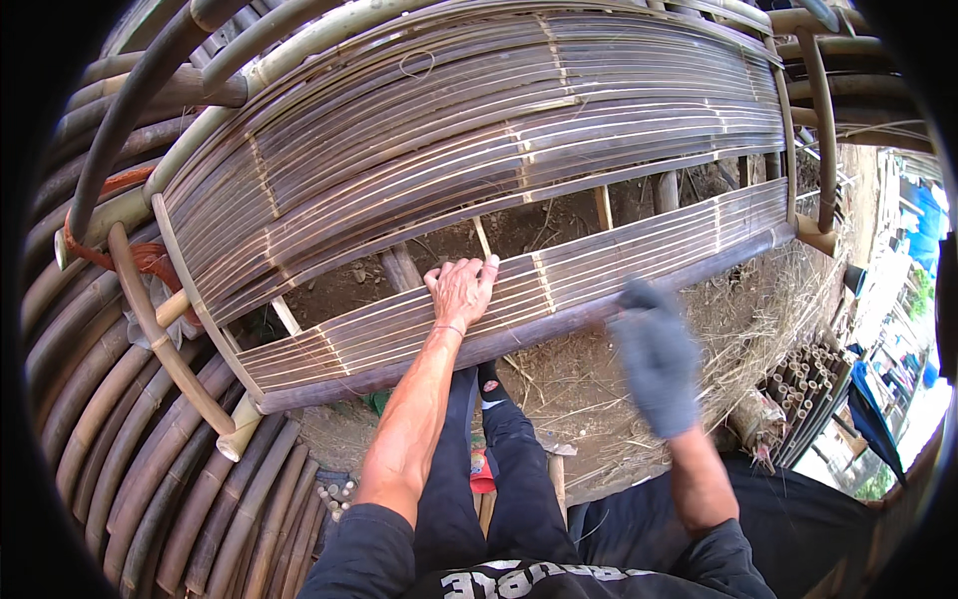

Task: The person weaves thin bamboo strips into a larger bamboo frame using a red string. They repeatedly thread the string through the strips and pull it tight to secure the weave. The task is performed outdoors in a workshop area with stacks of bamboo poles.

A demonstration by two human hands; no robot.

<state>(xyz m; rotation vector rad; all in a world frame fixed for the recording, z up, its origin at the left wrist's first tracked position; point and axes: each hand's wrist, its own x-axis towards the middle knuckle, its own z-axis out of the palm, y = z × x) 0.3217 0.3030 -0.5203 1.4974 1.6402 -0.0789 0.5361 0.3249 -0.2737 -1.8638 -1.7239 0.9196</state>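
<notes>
A long bamboo frame with dark slats [399, 150] stretches across in front of me, its slats tied over pale cross-pieces. A gap showing the ground parts the far slats from a narrower near band of slats [619, 255]. My left hand [462, 292], bare, lies on this near band, its fingers bent over the slat edge along the gap. My right hand [654, 359], in a grey glove, is smeared by motion just on my side of the round front bamboo rail [439, 356]. Whether it holds anything is hidden by the blur.
Curved bamboo poles [130, 469] are stacked on the left. Bent bamboo arms [160, 339] rise at the frame's left end. A bundle of cut bamboo tubes [803, 384] lies at right, near a dark cloth [778, 519]. Straw [758, 309] litters the ground.
</notes>
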